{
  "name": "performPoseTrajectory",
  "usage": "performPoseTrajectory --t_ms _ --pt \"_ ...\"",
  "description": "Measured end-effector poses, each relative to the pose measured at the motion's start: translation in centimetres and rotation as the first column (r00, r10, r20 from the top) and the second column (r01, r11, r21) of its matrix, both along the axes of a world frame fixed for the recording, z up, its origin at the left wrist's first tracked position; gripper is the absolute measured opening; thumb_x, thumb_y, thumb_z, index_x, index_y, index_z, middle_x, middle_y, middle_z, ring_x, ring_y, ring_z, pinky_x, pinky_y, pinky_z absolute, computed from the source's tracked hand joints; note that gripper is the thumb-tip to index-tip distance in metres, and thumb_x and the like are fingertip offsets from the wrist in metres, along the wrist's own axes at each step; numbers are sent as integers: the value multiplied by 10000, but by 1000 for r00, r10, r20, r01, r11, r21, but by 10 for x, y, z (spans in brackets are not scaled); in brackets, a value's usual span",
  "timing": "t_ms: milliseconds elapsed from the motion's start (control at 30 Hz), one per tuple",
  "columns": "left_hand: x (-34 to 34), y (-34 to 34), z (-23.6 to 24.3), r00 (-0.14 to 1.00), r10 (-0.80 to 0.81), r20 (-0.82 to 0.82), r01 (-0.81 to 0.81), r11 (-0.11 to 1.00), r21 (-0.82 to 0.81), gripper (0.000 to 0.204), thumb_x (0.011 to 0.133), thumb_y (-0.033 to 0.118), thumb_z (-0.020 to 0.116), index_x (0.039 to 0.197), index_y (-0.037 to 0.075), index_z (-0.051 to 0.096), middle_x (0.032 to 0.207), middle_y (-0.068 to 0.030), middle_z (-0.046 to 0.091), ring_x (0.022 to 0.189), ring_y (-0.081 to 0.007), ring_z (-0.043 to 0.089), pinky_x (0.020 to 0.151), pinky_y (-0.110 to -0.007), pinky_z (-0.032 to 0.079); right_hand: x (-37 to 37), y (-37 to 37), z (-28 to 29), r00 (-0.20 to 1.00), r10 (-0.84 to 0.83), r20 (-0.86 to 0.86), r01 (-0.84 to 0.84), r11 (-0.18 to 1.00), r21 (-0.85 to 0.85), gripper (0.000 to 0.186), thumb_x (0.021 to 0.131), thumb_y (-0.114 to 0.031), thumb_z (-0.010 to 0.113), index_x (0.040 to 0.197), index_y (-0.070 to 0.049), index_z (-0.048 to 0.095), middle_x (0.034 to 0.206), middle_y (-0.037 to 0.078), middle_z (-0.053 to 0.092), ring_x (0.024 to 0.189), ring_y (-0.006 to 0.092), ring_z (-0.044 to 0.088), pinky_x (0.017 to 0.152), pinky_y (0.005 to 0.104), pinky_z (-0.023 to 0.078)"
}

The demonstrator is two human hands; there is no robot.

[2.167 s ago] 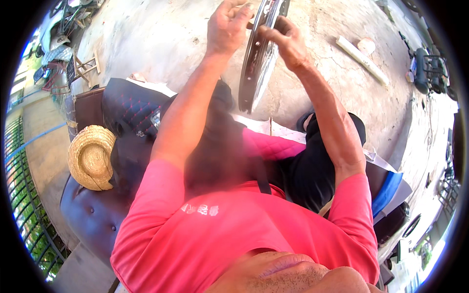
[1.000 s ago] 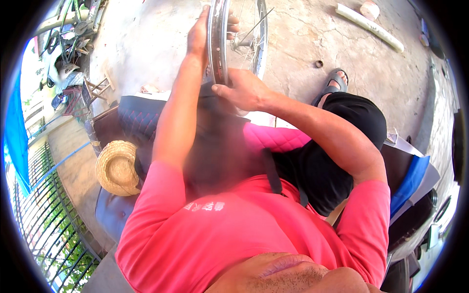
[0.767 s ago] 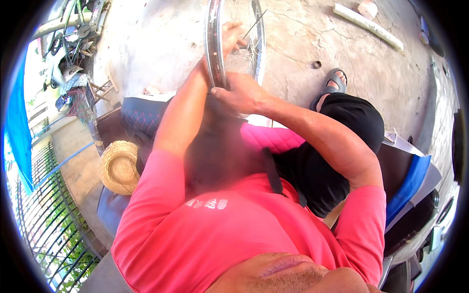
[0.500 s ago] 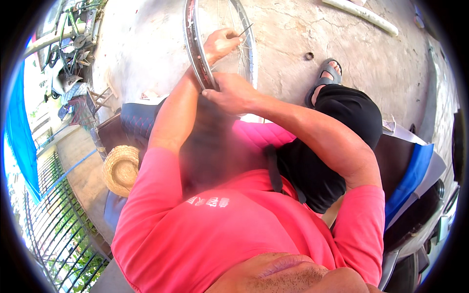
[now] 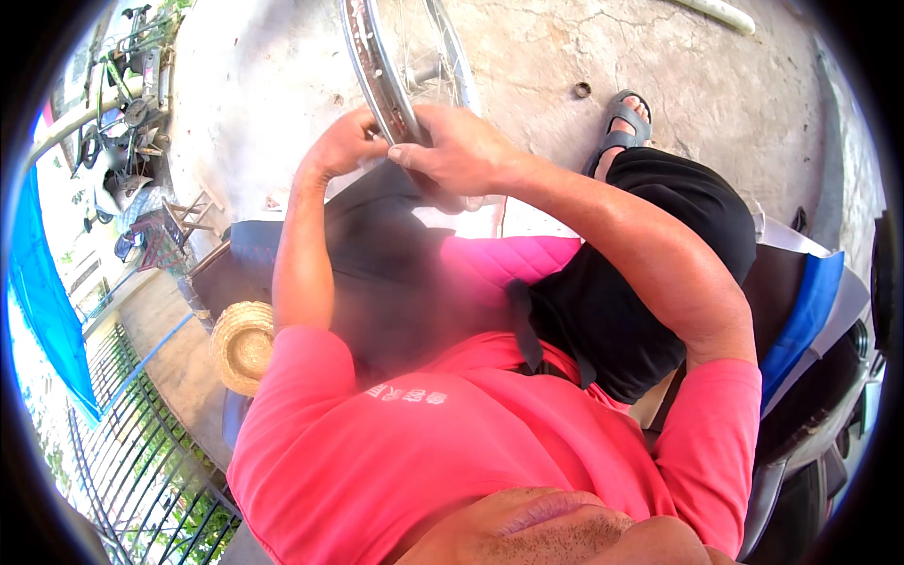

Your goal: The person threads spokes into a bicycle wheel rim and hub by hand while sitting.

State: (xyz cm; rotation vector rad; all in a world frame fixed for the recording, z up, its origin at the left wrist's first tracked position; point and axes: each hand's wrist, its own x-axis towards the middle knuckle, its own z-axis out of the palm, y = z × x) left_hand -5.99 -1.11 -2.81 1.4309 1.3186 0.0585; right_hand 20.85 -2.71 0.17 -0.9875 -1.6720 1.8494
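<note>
A bicycle wheel (image 5: 378,75) with a metal rim and thin spokes stands on edge in front of me, its top cut off by the picture's upper edge. My right hand (image 5: 461,151) is wrapped round the lower rim, thumb on the rim's inner channel and fingers on the far side. Left of the rim, my left hand (image 5: 341,143) has its fingers curled in close against it. Whatever those fingers may hold is hidden. Between the rim's two sides shows the hub (image 5: 426,73).
A straw hat (image 5: 243,348) lies at my left, above a black railing (image 5: 155,452). Bicycle parts (image 5: 137,113) are heaped at the far left. On the concrete floor are a small dark ring (image 5: 582,89) and a white pipe (image 5: 720,14). My sandalled foot (image 5: 625,122) rests at the right.
My left hand has drawn back from among the spokes to the rim's left side. The thin dark rod in its fingers no longer shows. The right hand still grips the rim.
</note>
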Motion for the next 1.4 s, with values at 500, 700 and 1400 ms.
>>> performPoseTrajectory --t_ms 500,700,1400 --pt "22 2 -13 987 157 -30 -135 921 366 471 891 277 764 1268 12 666 880 -69 666 784 -139 640 733 -339 547 -6 -19 -3 967 240 89 -242 970 12 300 963 -302 624 1054 -16 639 833 166 730 834 313 733 791 437 562" --pt "32 11 -12 896 354 -269 -295 926 234 491 891 285 716 1307 30 664 1035 -159 659 822 -221 689 788 -377 579 -17 -55 -18 956 274 101 -284 954 100 277 953 -280 653 1045 -19 641 895 224 703 926 431 685 843 516 525" --pt "-1 28 -79 797 597 -88 -573 795 201 445 856 194 776 1197 -51 630 1021 -144 716 780 -188 711 654 -305 525 -16 -55 -16 920 378 104 -389 912 128 383 942 -307 608 1106 39 595 1026 309 671 1032 492 635 892 536 499"
